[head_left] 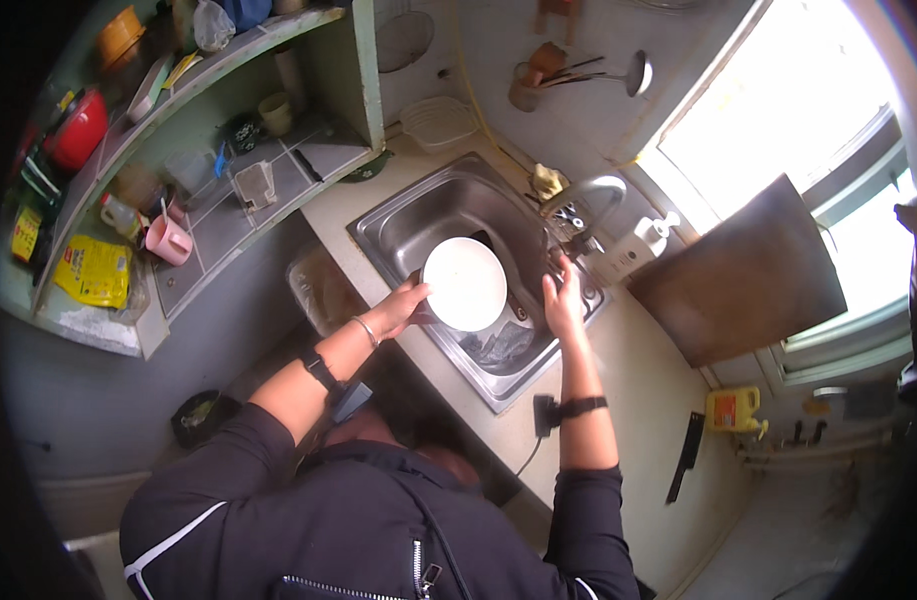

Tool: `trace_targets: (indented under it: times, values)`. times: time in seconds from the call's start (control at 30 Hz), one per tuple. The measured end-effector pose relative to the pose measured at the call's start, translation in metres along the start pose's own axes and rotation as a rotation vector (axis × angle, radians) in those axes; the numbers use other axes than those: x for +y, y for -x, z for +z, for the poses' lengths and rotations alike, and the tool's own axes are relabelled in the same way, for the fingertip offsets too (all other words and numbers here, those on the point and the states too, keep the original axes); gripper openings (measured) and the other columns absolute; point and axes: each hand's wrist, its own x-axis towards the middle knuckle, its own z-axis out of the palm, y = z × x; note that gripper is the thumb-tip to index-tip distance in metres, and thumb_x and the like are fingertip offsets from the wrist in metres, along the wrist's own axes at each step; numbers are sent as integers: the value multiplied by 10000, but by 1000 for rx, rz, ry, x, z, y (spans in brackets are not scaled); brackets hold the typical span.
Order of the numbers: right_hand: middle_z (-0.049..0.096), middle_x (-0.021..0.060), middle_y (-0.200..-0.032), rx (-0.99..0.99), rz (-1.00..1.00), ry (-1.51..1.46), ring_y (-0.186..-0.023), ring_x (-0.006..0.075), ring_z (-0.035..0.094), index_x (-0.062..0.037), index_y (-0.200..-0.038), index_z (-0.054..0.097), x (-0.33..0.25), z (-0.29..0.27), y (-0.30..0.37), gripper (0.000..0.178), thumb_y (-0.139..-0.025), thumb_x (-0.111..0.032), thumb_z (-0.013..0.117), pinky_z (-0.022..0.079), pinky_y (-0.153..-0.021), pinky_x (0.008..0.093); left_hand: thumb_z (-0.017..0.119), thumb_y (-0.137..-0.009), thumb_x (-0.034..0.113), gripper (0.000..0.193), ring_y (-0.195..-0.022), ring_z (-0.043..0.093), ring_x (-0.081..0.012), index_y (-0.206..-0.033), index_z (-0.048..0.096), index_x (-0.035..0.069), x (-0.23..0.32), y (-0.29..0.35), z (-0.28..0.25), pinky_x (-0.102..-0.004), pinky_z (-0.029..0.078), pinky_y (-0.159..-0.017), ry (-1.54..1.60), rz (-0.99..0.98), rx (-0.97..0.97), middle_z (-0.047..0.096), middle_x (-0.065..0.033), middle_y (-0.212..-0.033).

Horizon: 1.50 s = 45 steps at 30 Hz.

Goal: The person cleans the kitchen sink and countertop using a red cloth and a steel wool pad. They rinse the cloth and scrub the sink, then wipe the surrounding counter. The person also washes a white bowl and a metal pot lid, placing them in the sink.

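Over the steel sink (pixel 478 392), a round white plate (pixel 464 284) is held by its left edge in my left hand (pixel 402 308), my fingers partly hidden by it. On the other side of the basin, my right hand (pixel 565 305) is beside the sink's right rim, below the faucet (pixel 610 192). Its thumb and fingers are apart, and I see nothing in it. Grey, crumpled-looking material (pixel 500 345) lies in the sink under the plate. A dark handle-like thing partly shows behind the plate's right side.
Behind the sink's right side stands a white pump bottle (pixel 633 250). A dark board (pixel 743 275) leans by the window. On the right counter are a cleaver (pixel 686 458) and a yellow jug (pixel 733 410). Shelves (pixel 278 205) at left carry a pink mug (pixel 168 241) and several containers.
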Motion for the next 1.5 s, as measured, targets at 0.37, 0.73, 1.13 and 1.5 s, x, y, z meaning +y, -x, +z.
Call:
trace_targets:
  times: [0.37, 0.73, 1.13, 1.5]
  values:
    - [413, 198, -1466, -359, 18, -72, -1390, 352, 351, -91, -1446, 377, 13, 18, -29, 702, -823, -119, 700, 324, -1128, 401, 574, -877, 319, 651, -1161, 554, -209, -1456, 312, 173, -2, -65, -5, -394, 537, -877, 79, -108, 68, 505, -71, -1324]
    - [410, 241, -1452, -441, -140, 397, -1406, 373, 316, -6, -1425, 390, -67, 72, -11, 774, -929, -599, 428, 222, -1144, 525, 553, -895, 285, 606, -1155, 557, -226, -1442, 308, 188, 2, -124, 10, -420, 567, -831, 37, -244, -138, 468, -80, -1339]
    - [726, 0, -948, -483, -232, 310, -944, 161, 682, -201, -957, 710, -64, 64, -14, 157, -803, -211, 683, 462, -980, 421, 491, -901, 542, 622, -954, 670, -231, -1386, 432, 157, 33, -173, -29, -382, 596, -643, -51, -460, -145, 568, -120, -1250]
    - [683, 223, -884, -407, 127, -123, -818, 382, 678, -80, -990, 642, -79, 111, -6, 192, -861, -222, 632, 535, -720, 469, 523, -906, 191, 601, -1282, 435, -246, -1449, 305, 55, -47, -167, -4, -339, 307, -1113, -230, 111, 163, 461, -145, -1373]
